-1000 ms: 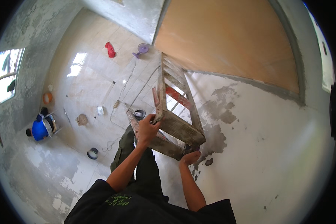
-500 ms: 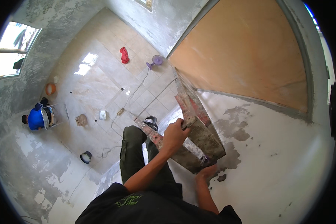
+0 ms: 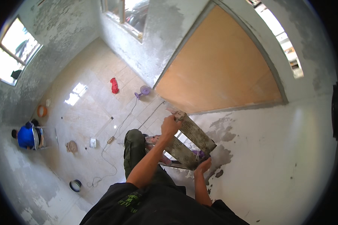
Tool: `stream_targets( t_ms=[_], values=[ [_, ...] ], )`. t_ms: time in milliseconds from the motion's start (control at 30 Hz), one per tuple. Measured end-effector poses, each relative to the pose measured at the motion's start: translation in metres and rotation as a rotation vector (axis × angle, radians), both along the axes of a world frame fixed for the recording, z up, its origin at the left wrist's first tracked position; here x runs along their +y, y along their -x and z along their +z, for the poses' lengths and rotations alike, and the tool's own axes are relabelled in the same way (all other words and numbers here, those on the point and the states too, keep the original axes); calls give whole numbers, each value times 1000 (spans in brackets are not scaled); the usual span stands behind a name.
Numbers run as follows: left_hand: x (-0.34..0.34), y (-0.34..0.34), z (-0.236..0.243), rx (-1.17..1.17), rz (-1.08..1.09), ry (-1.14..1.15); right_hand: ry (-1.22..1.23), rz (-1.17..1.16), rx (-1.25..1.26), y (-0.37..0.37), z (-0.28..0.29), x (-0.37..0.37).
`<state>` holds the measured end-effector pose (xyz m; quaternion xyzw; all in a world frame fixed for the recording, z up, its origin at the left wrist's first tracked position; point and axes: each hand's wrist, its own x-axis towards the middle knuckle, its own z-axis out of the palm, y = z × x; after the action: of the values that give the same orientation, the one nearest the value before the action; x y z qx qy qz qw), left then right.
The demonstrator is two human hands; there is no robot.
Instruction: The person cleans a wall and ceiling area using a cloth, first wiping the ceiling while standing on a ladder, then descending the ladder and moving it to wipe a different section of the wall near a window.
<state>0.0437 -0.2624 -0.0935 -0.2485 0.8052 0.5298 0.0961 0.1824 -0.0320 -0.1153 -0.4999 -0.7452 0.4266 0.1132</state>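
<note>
In front of my legs is a cement-smeared frame like a stepladder [image 3: 197, 131], with ridged boards and gaps between them. Its legs, with worn red paint, run down toward the floor and are partly hidden by my arm. My left hand [image 3: 171, 126] is closed at the far end of the boards, its fingers round the edge there. At the near right corner, my right hand [image 3: 203, 165] curls against the frame, close to a purple item [image 3: 200, 154] lodged at the boards' end. What that purple item is, I cannot tell.
An orange-brown panel [image 3: 221, 63] fills the wall opening ahead. On the tiled floor are a purple fan [image 3: 144, 90], a red cloth [image 3: 114, 86], a cord with a socket block [image 3: 110, 140] and a black bucket [image 3: 75, 185]. A person in blue [image 3: 25, 135] crouches at far left.
The frame has tilted, so its ridged board faces now show more. My left hand has moved up with its far end, while my right hand stays at the near corner. The view has shifted.
</note>
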Motion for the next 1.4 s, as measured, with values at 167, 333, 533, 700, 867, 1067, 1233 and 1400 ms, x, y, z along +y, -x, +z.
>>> stream_targets(
  t_ms=[167,333,533,700,867,1067,1233,1400],
  values=[
    [-2,6,-26,47,-61,-7,-57,-34,88,-1,5,-15],
    [-6,11,-32,57,-98,-41,18,52,194,-10,-1,-12],
    [-9,3,-1,133,-141,16,86,61,290,-14,-11,-8],
    [-8,6,-1,24,-158,9,119,-1,311,-12,-8,-12],
    [-6,7,-2,40,-186,8,131,22,323,-12,0,-9],
    [-14,9,-18,83,-208,57,88,-14,275,-12,6,-20],
    [-10,12,-16,67,-245,73,73,-34,231,-13,5,-17],
    [-9,6,-15,58,-245,50,8,-52,254,-12,-2,-19]
  ],
)
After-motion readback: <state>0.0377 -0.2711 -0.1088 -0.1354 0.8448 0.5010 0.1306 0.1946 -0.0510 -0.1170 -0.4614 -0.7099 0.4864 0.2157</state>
